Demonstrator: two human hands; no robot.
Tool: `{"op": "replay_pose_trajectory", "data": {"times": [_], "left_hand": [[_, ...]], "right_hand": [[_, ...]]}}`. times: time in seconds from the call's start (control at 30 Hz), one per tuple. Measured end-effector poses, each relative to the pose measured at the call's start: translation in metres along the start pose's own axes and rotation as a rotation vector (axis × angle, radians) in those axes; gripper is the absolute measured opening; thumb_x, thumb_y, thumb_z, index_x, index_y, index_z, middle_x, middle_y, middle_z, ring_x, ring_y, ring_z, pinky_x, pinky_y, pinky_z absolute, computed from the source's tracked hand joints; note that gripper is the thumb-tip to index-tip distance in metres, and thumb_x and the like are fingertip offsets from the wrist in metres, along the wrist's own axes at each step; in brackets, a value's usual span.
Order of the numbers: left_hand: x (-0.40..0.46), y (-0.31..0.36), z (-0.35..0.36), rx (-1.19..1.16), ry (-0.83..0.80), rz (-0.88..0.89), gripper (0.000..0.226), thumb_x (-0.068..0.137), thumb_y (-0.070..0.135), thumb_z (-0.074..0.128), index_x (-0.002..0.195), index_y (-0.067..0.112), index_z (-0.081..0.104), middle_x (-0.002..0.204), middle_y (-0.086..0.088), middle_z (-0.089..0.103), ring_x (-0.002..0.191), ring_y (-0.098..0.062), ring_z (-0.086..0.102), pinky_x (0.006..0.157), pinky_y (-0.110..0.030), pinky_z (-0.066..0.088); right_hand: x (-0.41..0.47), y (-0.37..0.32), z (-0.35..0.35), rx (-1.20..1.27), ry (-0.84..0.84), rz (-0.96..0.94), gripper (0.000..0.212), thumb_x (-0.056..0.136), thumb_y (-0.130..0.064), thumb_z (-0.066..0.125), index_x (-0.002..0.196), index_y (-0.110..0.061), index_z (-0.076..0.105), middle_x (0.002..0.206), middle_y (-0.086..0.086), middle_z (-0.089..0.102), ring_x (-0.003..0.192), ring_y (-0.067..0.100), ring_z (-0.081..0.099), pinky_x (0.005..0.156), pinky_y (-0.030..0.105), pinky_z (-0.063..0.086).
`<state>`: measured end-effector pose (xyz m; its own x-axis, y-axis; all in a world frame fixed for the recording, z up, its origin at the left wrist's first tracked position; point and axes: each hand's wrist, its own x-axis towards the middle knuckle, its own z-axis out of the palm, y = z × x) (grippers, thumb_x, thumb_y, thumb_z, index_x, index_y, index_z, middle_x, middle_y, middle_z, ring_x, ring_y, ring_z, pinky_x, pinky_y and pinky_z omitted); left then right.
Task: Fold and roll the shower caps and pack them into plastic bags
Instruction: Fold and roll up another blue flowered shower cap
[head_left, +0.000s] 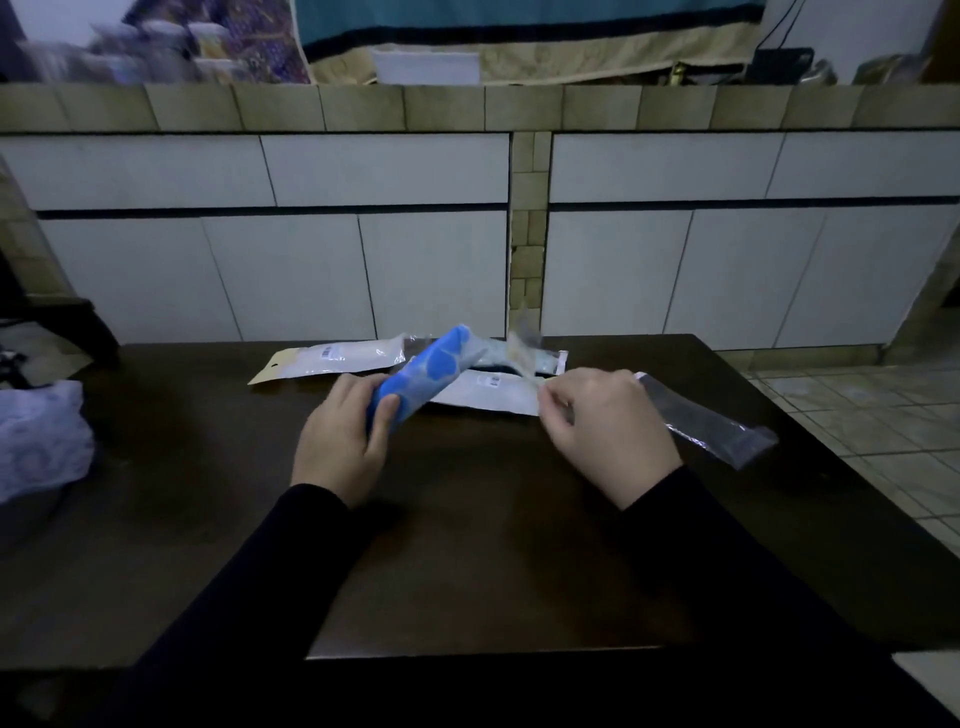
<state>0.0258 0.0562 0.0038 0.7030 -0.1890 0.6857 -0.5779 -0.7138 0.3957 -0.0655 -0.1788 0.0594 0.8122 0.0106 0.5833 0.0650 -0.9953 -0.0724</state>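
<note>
Your left hand (340, 441) grips rolled blue cap (426, 371) | right hand (605, 426) pinches clear bag (706, 421) | step: bagging | next: open bag mouth, slide roll in.

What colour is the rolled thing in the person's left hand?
Bright blue with paler blue patches: a rolled shower cap, gripped by the left hand. Head view.

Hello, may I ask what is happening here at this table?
A person is packing shower caps into plastic bags at a dark table. The left hand grips a rolled blue cap, which looks already inside a clear bag. The right hand pinches the bag's far end; what exactly it holds is blurred. Packed bags lie behind the hands, an empty bag lies to the right, and pale fabric sits at the left edge.
</note>
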Motion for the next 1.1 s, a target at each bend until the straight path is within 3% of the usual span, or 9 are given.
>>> {"op": "replay_pose_trajectory", "data": {"times": [0.07,0.13,0.23,0.3,0.37,0.47,0.7,0.83,1.1], "left_hand": [[-0.002,-0.008,-0.013,0.172,0.060,0.134,0.040,0.095,0.037,0.038,0.108,0.008,0.062,0.091,-0.009,0.059,0.072,-0.028,0.056,0.063,-0.031,0.037],[-0.006,-0.015,-0.023,0.255,0.083,0.190,0.039,0.094,0.034,0.038,0.106,0.006,0.062,0.087,-0.011,0.060,0.068,-0.032,0.055,0.060,-0.033,0.036],[-0.016,-0.022,-0.032,0.268,0.059,0.191,0.038,0.094,0.034,0.039,0.107,0.007,0.062,0.087,-0.010,0.059,0.068,-0.031,0.056,0.059,-0.033,0.040],[-0.021,-0.020,-0.037,0.215,0.015,0.185,0.039,0.095,0.036,0.038,0.109,0.008,0.061,0.090,-0.007,0.059,0.071,-0.025,0.057,0.059,-0.030,0.041],[-0.024,-0.017,-0.039,0.161,-0.044,0.198,0.040,0.095,0.039,0.037,0.113,0.011,0.060,0.093,-0.003,0.058,0.074,-0.019,0.056,0.060,-0.027,0.041],[-0.026,-0.015,-0.034,0.051,-0.175,0.222,0.041,0.095,0.043,0.036,0.122,0.019,0.056,0.102,0.003,0.057,0.085,-0.015,0.057,0.069,-0.028,0.045],[-0.025,-0.017,-0.031,-0.099,-0.264,0.184,0.039,0.094,0.043,0.037,0.125,0.027,0.054,0.102,0.011,0.053,0.086,-0.004,0.053,0.074,-0.021,0.046],[-0.027,-0.031,-0.038,-0.142,-0.388,0.100,0.020,0.091,0.048,0.040,0.107,0.048,0.052,0.110,0.021,0.059,0.101,-0.001,0.056,0.086,-0.026,0.047],[-0.026,-0.043,-0.042,-0.268,-0.550,-0.111,0.016,0.083,0.039,0.055,0.092,0.049,0.064,0.094,0.015,0.068,0.092,-0.005,0.062,0.084,-0.031,0.049]], "right_hand": [[-0.007,-0.012,0.005,-0.018,-0.083,-0.107,0.033,0.096,-0.028,0.044,0.079,-0.014,0.068,0.082,0.002,0.068,0.077,0.023,0.062,0.094,0.043,0.042],[-0.012,-0.019,0.011,-0.019,-0.263,-0.167,0.034,0.097,-0.033,0.040,0.086,-0.019,0.069,0.093,-0.003,0.068,0.091,0.015,0.061,0.113,0.044,0.020],[-0.018,-0.024,0.016,0.043,-0.491,-0.195,0.028,0.093,-0.039,0.049,0.097,-0.024,0.072,0.105,-0.008,0.067,0.106,0.009,0.056,0.117,0.048,0.003],[-0.017,-0.024,0.017,0.105,-0.610,-0.163,0.025,0.089,-0.041,0.056,0.098,-0.025,0.072,0.106,-0.009,0.067,0.105,0.008,0.055,0.116,0.047,0.007],[-0.012,-0.023,0.019,0.190,-0.693,-0.079,0.025,0.088,-0.044,0.058,0.092,-0.023,0.071,0.094,-0.008,0.067,0.091,0.008,0.056,0.107,0.039,0.031],[0.001,-0.026,0.030,0.198,-0.624,-0.006,0.031,0.090,-0.049,0.053,0.085,-0.021,0.064,0.079,-0.006,0.062,0.078,0.013,0.059,0.073,0.027,0.047],[0.009,-0.044,0.067,0.079,-0.584,0.239,0.055,0.075,-0.078,0.045,0.081,-0.025,0.055,0.075,-0.005,0.057,0.077,0.015,0.057,0.075,0.034,0.049],[0.006,-0.044,0.066,0.192,-0.569,0.263,0.040,0.072,-0.064,0.057,0.076,-0.024,0.060,0.074,-0.006,0.061,0.077,0.014,0.060,0.078,0.034,0.050],[-0.005,-0.032,0.069,0.447,-0.477,0.252,0.026,0.079,-0.040,0.063,0.066,-0.018,0.069,0.067,-0.003,0.064,0.070,0.011,0.059,0.063,0.026,0.048]]}}
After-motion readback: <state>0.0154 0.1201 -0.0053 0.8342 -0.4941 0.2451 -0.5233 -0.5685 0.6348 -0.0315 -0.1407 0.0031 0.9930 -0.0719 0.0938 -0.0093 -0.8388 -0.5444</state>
